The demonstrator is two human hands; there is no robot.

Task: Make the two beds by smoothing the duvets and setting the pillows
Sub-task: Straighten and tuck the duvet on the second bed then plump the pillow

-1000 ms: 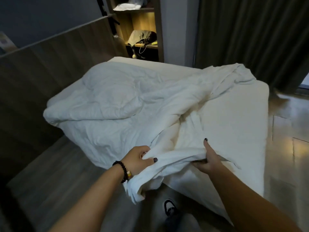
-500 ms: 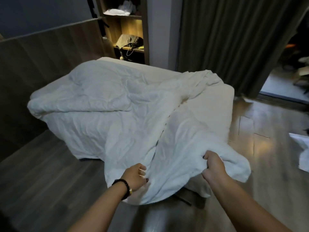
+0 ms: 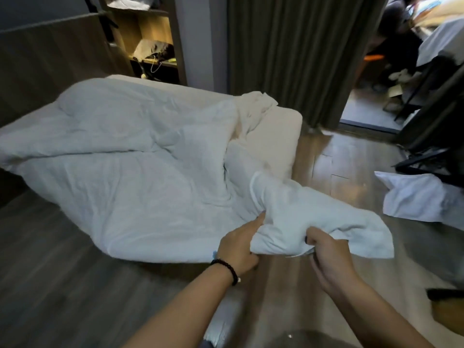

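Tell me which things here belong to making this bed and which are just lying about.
Job:
duvet, bunched end gripped by left hand and right hand
mattress

Lying about:
white cloth on the floor
bag on the shelf
curtain

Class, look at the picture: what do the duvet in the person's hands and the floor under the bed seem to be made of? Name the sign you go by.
Duvet: soft white woven fabric, probably cotton or a blend, matt; it creases and bunches where the left hand and right hand grip it.
Floor: wood-look planks, perhaps laminate; grain lines, plank seams and a slight sheen show.
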